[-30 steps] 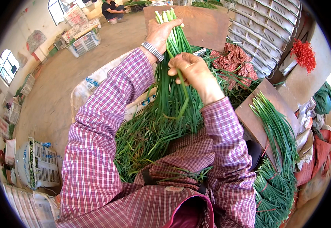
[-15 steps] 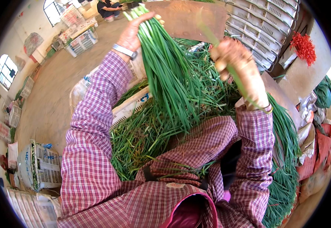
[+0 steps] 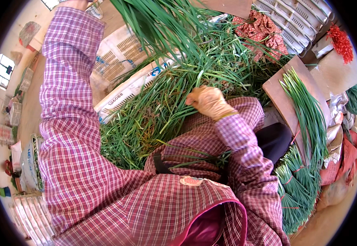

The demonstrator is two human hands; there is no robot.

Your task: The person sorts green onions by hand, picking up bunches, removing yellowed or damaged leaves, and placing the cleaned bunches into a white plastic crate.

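A bunch of long green garlic chives (image 3: 162,28) hangs leaf tips down at the top edge, its stem ends out of the picture. My left hand (image 3: 75,4), up at that same edge, is mostly cut off; the hanging bunch stays raised on its side. Curled closed, my right hand (image 3: 210,101) is just above a heap of loose chive leaves (image 3: 158,104) and near my knee. Whatever its fingers may hold is too small to make out. To the right, another loose bunch of chives (image 3: 307,106) lies across a brown board (image 3: 279,84).
Tied chive bundles (image 3: 295,188) are stacked at my right. A white plastic crate (image 3: 123,96) borders the heap on the left. Beyond it are a crumpled red patterned cloth (image 3: 262,35), stacked white crates (image 3: 289,20) and a cluster of red ties (image 3: 340,43).
My left hand has moved up and left with the chive bunch, nearly out of view. My right hand has dropped from the upper right, where it held a leaf, down to the heap. The view has shifted.
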